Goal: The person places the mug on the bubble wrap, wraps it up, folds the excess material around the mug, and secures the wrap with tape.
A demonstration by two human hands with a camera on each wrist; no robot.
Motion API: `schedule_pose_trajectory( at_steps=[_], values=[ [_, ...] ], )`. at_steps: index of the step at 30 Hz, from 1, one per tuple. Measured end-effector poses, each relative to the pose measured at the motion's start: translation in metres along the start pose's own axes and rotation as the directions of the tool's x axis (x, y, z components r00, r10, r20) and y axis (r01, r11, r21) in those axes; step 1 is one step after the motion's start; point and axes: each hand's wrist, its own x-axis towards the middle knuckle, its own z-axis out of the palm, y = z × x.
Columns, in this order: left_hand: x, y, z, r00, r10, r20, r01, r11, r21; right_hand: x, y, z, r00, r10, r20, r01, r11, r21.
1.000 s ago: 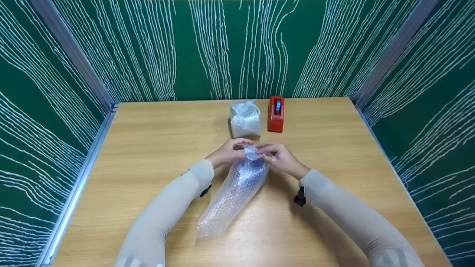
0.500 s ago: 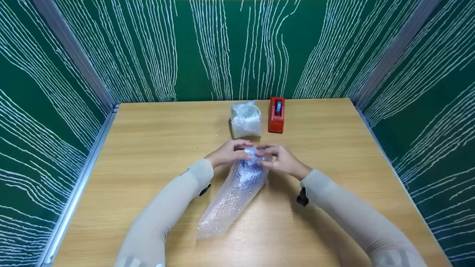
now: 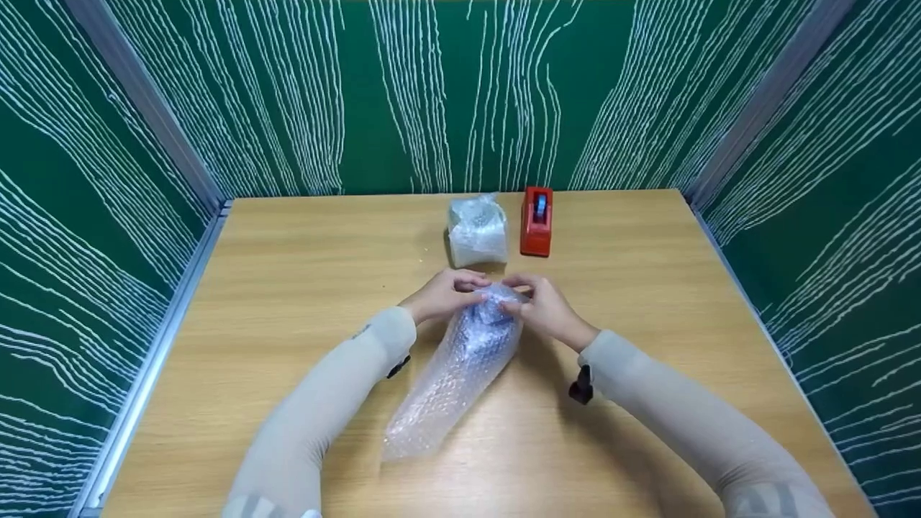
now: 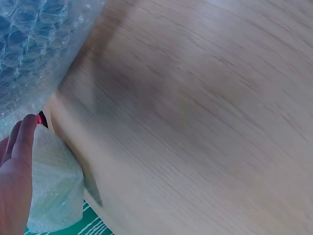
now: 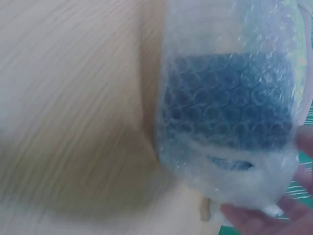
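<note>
A long strip of bubble wrap point(image 3: 442, 396) lies slantwise on the table, its near end flat. Inside its far part shows a dark, blue-grey block-like item point(image 5: 227, 100), blurred by the bubbles. My left hand point(image 3: 446, 295) pinches the far left edge of the wrap between thumb and fingers. Across from it, my right hand point(image 3: 545, 308) grips the far right corner, thumb on top. In the left wrist view, fingers point(image 4: 22, 142) stretch along the wrap's edge. The right wrist view has fingertips point(image 5: 244, 218) under the wrap's rounded end.
Just beyond the hands stands a whitish bundle in bubble wrap point(image 3: 477, 234). A red tape dispenser point(image 3: 536, 223) is to its right, near the back edge. Green walls point(image 3: 388, 93) with white lines enclose the wooden table point(image 3: 302, 266) on three sides.
The crumpled far end of the bubble wrap has been smoothed down flatter between the hands. My right hand's fingers have shifted from its middle to its right corner. My left hand barely moves.
</note>
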Motion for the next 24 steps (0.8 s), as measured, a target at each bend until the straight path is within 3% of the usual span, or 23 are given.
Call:
schedule_pose_trajectory(
  at_steps=[3,5,10,17,24],
  values=[
    [0.002,0.002,0.001,1.000,-0.019,-0.023,0.019,1.000,-0.006,0.000,-0.002,-0.003,0.995,0.100,0.015,-0.099,0.994,-0.045],
    [0.002,0.005,0.001,0.999,-0.018,-0.030,0.018,1.000,0.005,0.001,-0.002,-0.005,0.994,0.110,0.023,-0.107,0.990,-0.095],
    [0.002,0.011,0.000,1.000,0.000,-0.028,0.002,0.999,0.049,0.004,-0.003,-0.006,0.997,0.070,0.028,-0.066,0.990,-0.123],
    [0.002,0.017,-0.001,0.999,-0.017,-0.030,0.019,0.995,0.094,0.009,-0.008,-0.002,0.997,0.074,0.001,-0.073,0.990,-0.117],
    [0.002,0.018,-0.004,0.999,-0.036,-0.041,0.041,0.990,0.133,0.020,-0.011,-0.001,0.998,0.046,0.051,-0.040,0.993,-0.109]
  ],
)
